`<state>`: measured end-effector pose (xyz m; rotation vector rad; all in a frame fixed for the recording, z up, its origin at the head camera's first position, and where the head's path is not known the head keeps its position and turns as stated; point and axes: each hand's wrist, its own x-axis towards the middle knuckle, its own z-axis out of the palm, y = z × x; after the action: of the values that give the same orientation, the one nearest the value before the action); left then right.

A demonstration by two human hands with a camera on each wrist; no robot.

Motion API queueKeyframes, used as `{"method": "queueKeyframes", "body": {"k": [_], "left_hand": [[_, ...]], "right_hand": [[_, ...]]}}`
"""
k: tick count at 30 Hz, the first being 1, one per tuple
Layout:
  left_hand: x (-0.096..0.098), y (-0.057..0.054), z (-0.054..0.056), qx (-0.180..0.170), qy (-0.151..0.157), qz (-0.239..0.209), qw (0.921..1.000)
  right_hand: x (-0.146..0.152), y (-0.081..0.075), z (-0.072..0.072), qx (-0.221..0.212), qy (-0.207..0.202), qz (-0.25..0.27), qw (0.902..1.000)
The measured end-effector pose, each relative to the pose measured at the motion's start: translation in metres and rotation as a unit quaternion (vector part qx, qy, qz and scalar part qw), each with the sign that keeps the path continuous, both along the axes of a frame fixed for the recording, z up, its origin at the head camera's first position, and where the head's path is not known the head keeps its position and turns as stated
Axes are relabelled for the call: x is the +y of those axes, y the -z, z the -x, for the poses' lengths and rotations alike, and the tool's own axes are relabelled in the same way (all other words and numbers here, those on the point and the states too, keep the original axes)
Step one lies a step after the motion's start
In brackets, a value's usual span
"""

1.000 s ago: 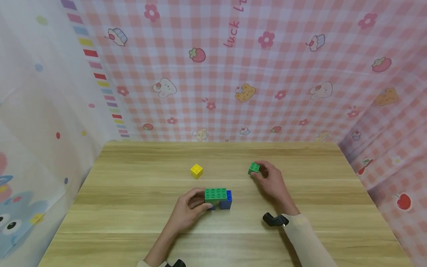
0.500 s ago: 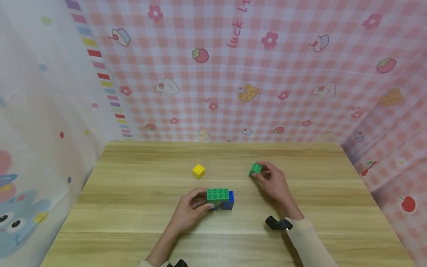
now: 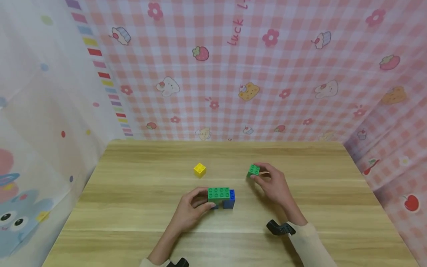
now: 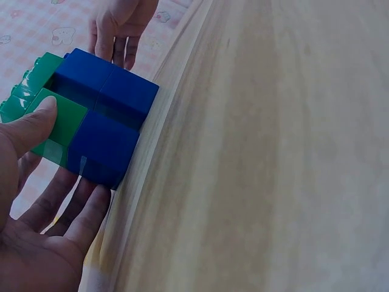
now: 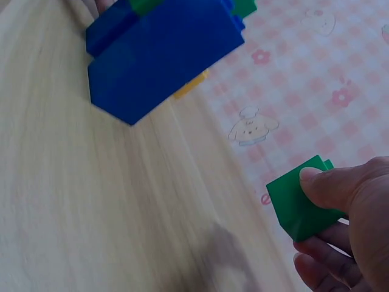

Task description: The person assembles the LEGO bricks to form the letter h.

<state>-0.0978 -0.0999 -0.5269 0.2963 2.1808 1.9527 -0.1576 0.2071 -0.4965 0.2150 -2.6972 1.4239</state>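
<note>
My left hand grips the left end of a small bridge of toy building bricks near the middle of the table. Its top is a long green brick with studs up, which spans blue supports with a gap between them. In the left wrist view the thumb presses a green side face just above a blue brick; fingers lie behind. Right of the bridge and farther back, my right hand pinches a small square green brick between thumb and fingers. In the right wrist view this green brick appears held clear of the tabletop.
A small yellow brick sits alone on the wooden table, behind the bridge and slightly left. Pink checked cloth hangs beyond the table's back edge, with more cloth at both sides. Black camera mounts are on the wrists.
The right hand has shifted the small green brick slightly left and nearer the person. The left hand and bridge stay in place; the whole view has drifted a little.
</note>
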Motion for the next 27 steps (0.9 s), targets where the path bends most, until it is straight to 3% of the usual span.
{"method": "queueKeyframes", "body": {"k": [13, 27], "left_hand": [[0.000, 0.002, 0.001, 0.000, 0.000, -0.004, 1.0000], [0.001, 0.003, 0.002, -0.010, -0.003, -0.010, 0.9999]], "right_hand": [[-0.011, -0.017, -0.014, 0.022, -0.048, 0.023, 0.9983], [-0.030, -0.040, -0.032, 0.085, -0.078, -0.015, 0.9932]]}}
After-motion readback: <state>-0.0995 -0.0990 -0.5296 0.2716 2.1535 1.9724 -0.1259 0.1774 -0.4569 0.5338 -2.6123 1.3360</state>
